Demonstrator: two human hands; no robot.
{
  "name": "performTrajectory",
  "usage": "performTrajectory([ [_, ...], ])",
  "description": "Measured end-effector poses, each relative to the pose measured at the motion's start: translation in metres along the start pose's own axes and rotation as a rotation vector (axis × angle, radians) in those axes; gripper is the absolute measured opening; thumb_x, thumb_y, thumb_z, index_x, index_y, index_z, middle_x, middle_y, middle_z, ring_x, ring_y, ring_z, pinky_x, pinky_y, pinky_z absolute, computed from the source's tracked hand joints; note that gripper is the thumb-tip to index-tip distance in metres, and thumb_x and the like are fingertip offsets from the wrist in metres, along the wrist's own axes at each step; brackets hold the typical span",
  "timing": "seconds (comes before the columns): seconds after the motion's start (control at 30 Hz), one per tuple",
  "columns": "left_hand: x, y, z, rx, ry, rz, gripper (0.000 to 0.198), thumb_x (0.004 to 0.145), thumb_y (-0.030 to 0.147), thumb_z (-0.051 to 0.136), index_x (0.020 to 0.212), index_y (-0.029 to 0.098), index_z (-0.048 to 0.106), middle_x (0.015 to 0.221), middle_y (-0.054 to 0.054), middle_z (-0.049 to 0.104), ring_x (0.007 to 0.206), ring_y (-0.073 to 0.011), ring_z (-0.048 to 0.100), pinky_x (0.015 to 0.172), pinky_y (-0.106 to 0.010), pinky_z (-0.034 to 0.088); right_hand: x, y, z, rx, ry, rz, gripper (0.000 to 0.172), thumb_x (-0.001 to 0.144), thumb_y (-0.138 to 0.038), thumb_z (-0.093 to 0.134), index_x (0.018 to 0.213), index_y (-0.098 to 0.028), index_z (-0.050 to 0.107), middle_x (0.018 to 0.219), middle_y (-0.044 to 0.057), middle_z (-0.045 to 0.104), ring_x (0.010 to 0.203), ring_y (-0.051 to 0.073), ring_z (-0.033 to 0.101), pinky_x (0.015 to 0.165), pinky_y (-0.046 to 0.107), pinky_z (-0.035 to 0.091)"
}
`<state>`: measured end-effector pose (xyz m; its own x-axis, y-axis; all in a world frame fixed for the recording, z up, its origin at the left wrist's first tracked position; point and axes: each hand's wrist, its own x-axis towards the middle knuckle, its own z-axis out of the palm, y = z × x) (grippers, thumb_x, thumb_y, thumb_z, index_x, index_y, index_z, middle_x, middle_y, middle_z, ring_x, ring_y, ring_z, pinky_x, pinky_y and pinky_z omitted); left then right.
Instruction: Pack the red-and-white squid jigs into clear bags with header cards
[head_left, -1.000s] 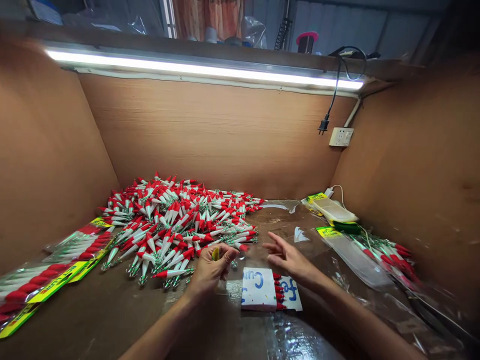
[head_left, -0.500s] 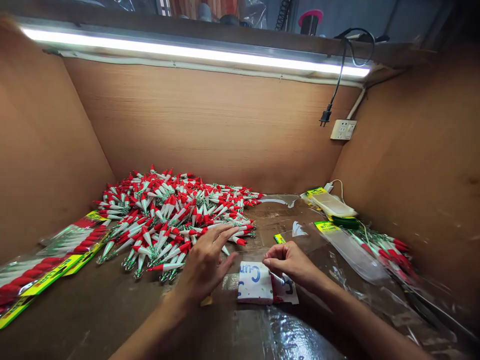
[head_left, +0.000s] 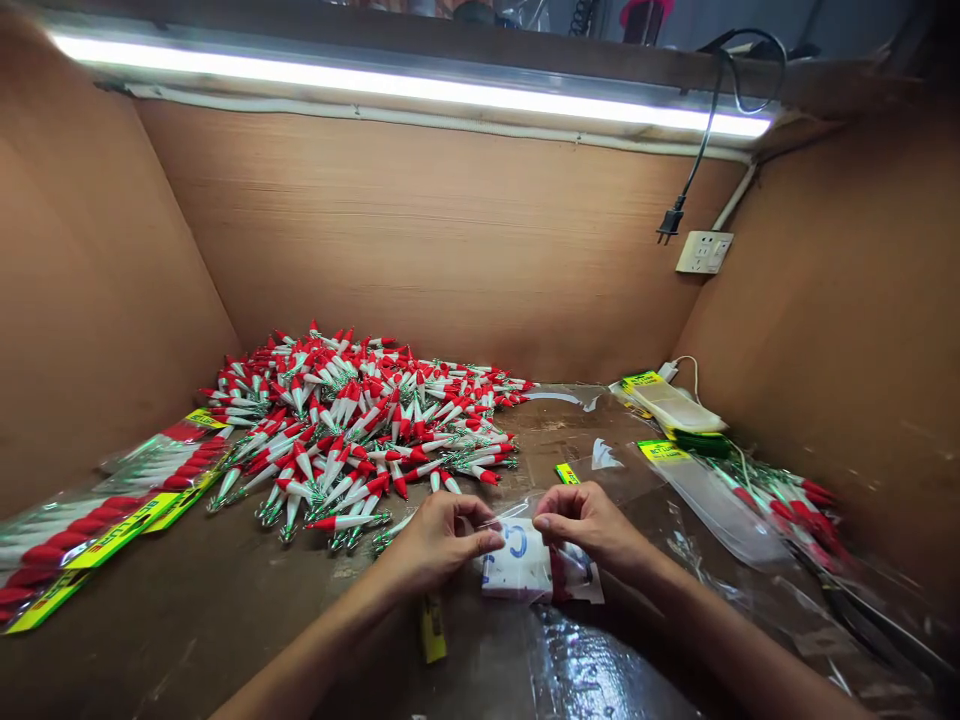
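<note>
My left hand (head_left: 454, 535) is closed in a pinch on the left side of a thin clear plastic film (head_left: 514, 510). Facing it, my right hand (head_left: 574, 520) pinches the film's other side, thumb against forefinger. Whether the film is a bag or a flat strip is hard to make out. Just beneath the fingers lies a folded white packet with blue letters (head_left: 517, 568), its right part red and white. A yellow label (head_left: 433, 630) rests on the table below my left wrist.
A large heap of red-and-white fishing lures (head_left: 360, 420) covers the back left. Packed lures (head_left: 112, 520) lie at far left. On the right are empty clear sleeves (head_left: 697, 500), loose lures (head_left: 802, 510) and black-handled scissors (head_left: 870, 620). A plug (head_left: 670, 220) hangs above.
My left hand has come down from beside the heap, moved right and closed on the clear film. My right hand keeps its pinch. The view has tilted slightly.
</note>
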<state>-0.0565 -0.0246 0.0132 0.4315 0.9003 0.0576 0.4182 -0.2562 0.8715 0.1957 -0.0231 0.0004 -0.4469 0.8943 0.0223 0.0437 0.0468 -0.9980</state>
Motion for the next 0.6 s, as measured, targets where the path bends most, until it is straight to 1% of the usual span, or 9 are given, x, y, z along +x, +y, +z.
performTrajectory([
  [0.1, 0.002, -0.004, -0.003, -0.080, 0.001, -0.041, 0.038, 0.084, 0.049, 0.069, 0.077, 0.012, 0.075, 0.066, -0.001, 0.065, 0.058, -0.0118, 0.051, 0.054, -0.022, 0.035, 0.000, -0.003, -0.006, -0.029, 0.039, -0.033, 0.046, 0.088, -0.059, 0.064, 0.094, -0.014, 0.072, 0.080, 0.006, 0.072, 0.068, 0.016, 0.062, 0.066, 0.028, 0.048],
  [0.17, 0.004, -0.007, -0.009, -0.122, 0.020, -0.087, 0.046, 0.083, 0.056, 0.067, 0.077, 0.012, 0.075, 0.063, -0.001, 0.064, 0.050, -0.0098, 0.046, 0.048, -0.021, 0.032, -0.003, -0.005, -0.013, -0.148, 0.076, -0.099, 0.054, 0.093, -0.062, 0.054, 0.117, -0.016, 0.069, 0.107, 0.012, 0.073, 0.094, 0.024, 0.067, 0.086, 0.037, 0.051],
  [0.23, 0.007, -0.010, -0.016, -0.161, 0.052, -0.125, 0.055, 0.080, 0.065, 0.066, 0.080, 0.012, 0.075, 0.061, -0.001, 0.063, 0.043, -0.0084, 0.041, 0.044, -0.021, 0.027, -0.007, -0.005, -0.021, -0.374, 0.018, -0.133, 0.069, 0.086, -0.062, 0.064, 0.140, -0.019, 0.056, 0.139, 0.015, 0.059, 0.125, 0.031, 0.055, 0.107, 0.044, 0.041],
  [0.27, 0.009, -0.011, -0.020, -0.175, 0.072, -0.130, 0.059, 0.078, 0.069, 0.066, 0.081, 0.011, 0.076, 0.060, -0.001, 0.063, 0.042, -0.0081, 0.040, 0.042, -0.021, 0.026, -0.010, -0.005, -0.023, -0.498, -0.055, -0.127, 0.083, 0.079, -0.060, 0.073, 0.148, -0.019, 0.048, 0.150, 0.015, 0.049, 0.135, 0.033, 0.046, 0.114, 0.047, 0.034],
  [0.33, 0.011, -0.013, -0.025, -0.196, 0.104, -0.128, 0.065, 0.075, 0.075, 0.066, 0.084, 0.011, 0.076, 0.059, -0.001, 0.062, 0.040, -0.0079, 0.040, 0.041, -0.021, 0.026, -0.015, -0.004, -0.025, -0.688, -0.204, -0.095, 0.111, 0.063, -0.054, 0.087, 0.156, -0.020, 0.034, 0.159, 0.015, 0.035, 0.144, 0.036, 0.033, 0.119, 0.049, 0.026],
  [0.37, 0.011, -0.014, -0.027, -0.204, 0.109, -0.128, 0.067, 0.073, 0.076, 0.065, 0.084, 0.011, 0.076, 0.058, -0.001, 0.062, 0.040, -0.0079, 0.040, 0.041, -0.021, 0.026, -0.017, -0.004, -0.024, -0.741, -0.248, -0.087, 0.117, 0.059, -0.049, 0.089, 0.157, -0.020, 0.032, 0.160, 0.015, 0.034, 0.144, 0.037, 0.032, 0.120, 0.049, 0.026],
  [0.43, 0.011, -0.013, -0.028, -0.223, 0.115, -0.131, 0.070, 0.072, 0.079, 0.065, 0.084, 0.010, 0.075, 0.060, -0.002, 0.062, 0.041, -0.0083, 0.043, 0.042, -0.021, 0.027, -0.020, -0.006, -0.021, -0.783, -0.266, -0.113, 0.110, 0.062, -0.039, 0.088, 0.156, -0.023, 0.033, 0.157, 0.013, 0.038, 0.142, 0.035, 0.036, 0.119, 0.049, 0.028],
  [0.5, 0.010, -0.012, -0.027, -0.244, 0.119, -0.131, 0.071, 0.071, 0.080, 0.066, 0.083, 0.010, 0.074, 0.062, -0.003, 0.064, 0.044, -0.0093, 0.046, 0.044, -0.021, 0.030, -0.020, -0.009, -0.019, -0.772, -0.283, -0.174, 0.092, 0.071, -0.026, 0.078, 0.154, -0.027, 0.038, 0.153, 0.009, 0.045, 0.138, 0.032, 0.041, 0.116, 0.049, 0.033],
  [0.6, 0.009, -0.010, -0.026, -0.277, 0.107, -0.130, 0.069, 0.071, 0.079, 0.066, 0.082, 0.011, 0.073, 0.065, -0.003, 0.064, 0.046, -0.0094, 0.049, 0.045, -0.021, 0.032, -0.018, -0.012, -0.018, -0.796, -0.326, -0.284, 0.074, 0.080, -0.011, 0.060, 0.149, -0.031, 0.045, 0.152, 0.005, 0.047, 0.142, 0.030, 0.034, 0.117, 0.051, 0.030],
])
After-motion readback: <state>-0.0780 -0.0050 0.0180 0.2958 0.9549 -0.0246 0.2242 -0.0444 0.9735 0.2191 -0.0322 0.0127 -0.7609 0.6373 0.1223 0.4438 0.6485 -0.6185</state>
